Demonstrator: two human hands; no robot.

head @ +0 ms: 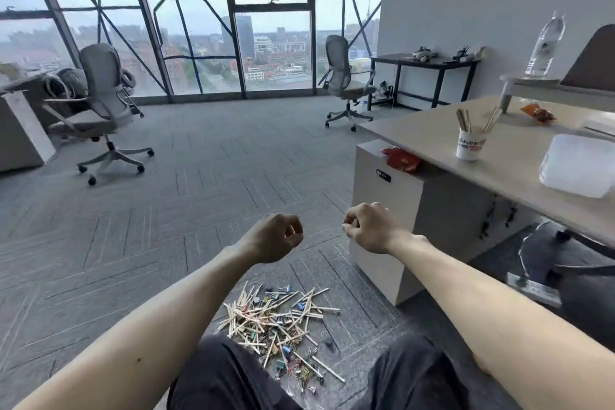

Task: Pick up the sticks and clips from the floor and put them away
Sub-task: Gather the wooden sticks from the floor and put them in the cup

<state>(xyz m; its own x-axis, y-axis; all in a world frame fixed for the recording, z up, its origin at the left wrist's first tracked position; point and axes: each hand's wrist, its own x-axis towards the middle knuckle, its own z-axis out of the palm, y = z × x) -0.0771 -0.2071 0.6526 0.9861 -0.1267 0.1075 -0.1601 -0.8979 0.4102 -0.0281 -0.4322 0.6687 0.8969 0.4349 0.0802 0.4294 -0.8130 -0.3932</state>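
On the desk [429,135] at the right stands a white paper cup [469,144] with red and black print. It holds a few wooden sticks [463,119] that lean against its rim, some to the left and some to the right. Further right on the same desk lies a translucent plastic box [578,166]; what is in it cannot be made out.

Both bare arms reach forward above the grey carpet [213,196]. The left hand [273,238] is raised with its fingers curled into a loose fist, and nothing shows in it. The pile of sticks and clips [278,321] lies on the carpet below and between the two hands, just in front of the person's dark-trousered knees [229,373]. Pale sticks cross each other in the pile, with small coloured binder clips and paper clips mixed among them. Neither hand touches it. The right hand [370,226] is held up beside the left, in front of the beige cabinet [376,196] under the desk, with fingers curled in toward the thumb and no object visible in them.
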